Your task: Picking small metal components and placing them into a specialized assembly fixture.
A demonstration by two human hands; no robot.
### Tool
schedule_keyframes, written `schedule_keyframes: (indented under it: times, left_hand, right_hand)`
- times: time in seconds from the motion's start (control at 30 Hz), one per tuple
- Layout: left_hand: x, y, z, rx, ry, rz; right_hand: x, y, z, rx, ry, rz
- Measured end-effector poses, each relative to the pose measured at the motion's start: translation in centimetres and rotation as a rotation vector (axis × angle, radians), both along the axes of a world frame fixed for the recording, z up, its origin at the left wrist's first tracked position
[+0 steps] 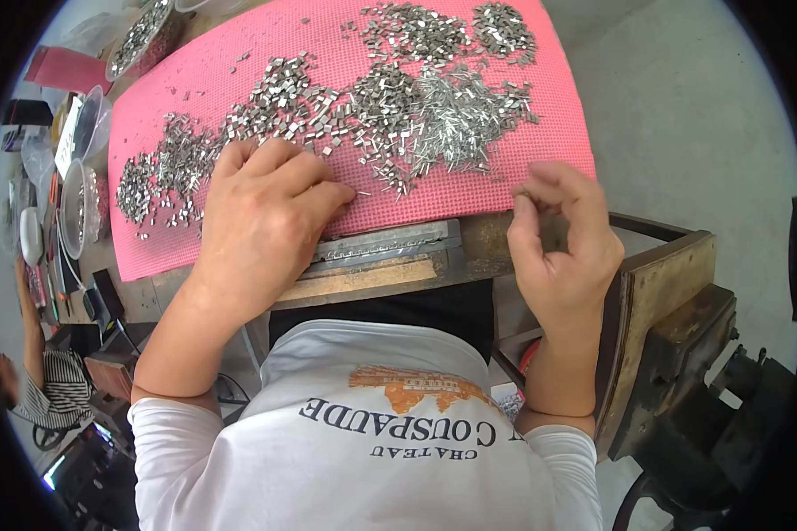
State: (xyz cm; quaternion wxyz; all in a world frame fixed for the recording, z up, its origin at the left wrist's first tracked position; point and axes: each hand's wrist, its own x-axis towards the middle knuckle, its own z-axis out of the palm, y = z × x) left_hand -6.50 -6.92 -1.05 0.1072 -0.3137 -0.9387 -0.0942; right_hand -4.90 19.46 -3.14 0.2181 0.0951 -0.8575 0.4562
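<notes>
My left hand (pixel 266 208) rests with curled fingers at the near side of a pink textured mat (pixel 469 190), beside piles of small metal pieces. Its fingertips are mostly hidden, and so is whatever they hold. Just right of its fingers lies a tiny metal pin (pixel 363 193). Above the mat's near right corner, my right hand (pixel 565 239) is pinched, thumb against finger, with a speck too small to name at the tips. Between the hands, at the table edge, sits a grey metal strip fixture (pixel 385 243) with a row of small parts along it.
Square metal chips (pixel 279 93), thin silvery pins (pixel 456 119) and other small pieces (pixel 416 35) lie in heaps on the mat. Plastic tubs (pixel 73 208) stand at the left. A dark machine (pixel 726 425) is at lower right. Another person (pixel 58 385) sits at far left.
</notes>
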Motion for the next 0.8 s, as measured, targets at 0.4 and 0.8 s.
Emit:
schedule_keyframes:
  times: [0.4,0.8]
  left_hand:
    - [2.5,1.3,-0.4,0.337,-0.276,0.081]
    - [3.7,3.2,-1.2,0.471,-0.242,0.103]
  right_hand:
    - [1.5,-1.7,-0.3,0.041,-0.069,0.377]
    - [1.2,-2.4,-0.2,0.136,-0.022,0.338]
